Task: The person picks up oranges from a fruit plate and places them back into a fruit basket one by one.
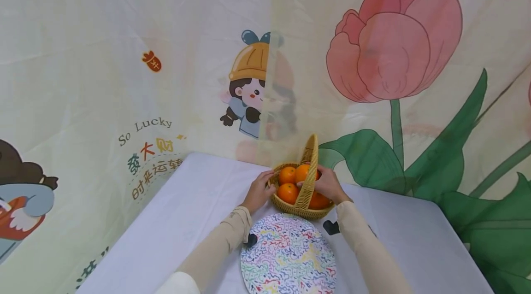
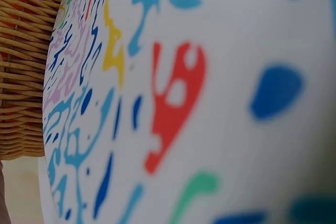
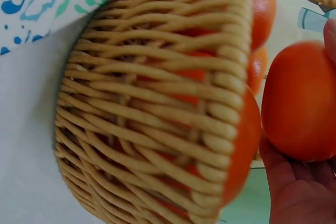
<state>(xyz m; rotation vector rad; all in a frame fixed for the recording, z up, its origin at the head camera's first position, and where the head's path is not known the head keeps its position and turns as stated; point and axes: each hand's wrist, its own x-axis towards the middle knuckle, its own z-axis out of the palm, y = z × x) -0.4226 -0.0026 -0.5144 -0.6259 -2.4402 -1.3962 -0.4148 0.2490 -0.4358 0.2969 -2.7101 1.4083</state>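
Note:
A wicker basket [image 1: 313, 213] with a tall arched handle holds several oranges [image 1: 287, 193] at the back of the table. My left hand [image 1: 258, 189] grips the basket's left rim, fingers and thumb at its edge; the hand lies outside the left wrist view. My right hand [image 1: 329, 185] reaches in from the right, behind the handle, and holds an orange [image 3: 299, 100] in its fingers. In the right wrist view this orange is above the rim, beside the other fruit. The handle partly covers the hand and orange in the head view.
In front of the basket lies a round board [image 1: 290, 252] with a multicoloured squiggle pattern. A white cloth covers the table [image 1: 199, 220]. Printed curtains [image 1: 199, 77] hang close behind the basket and around the table's far edges.

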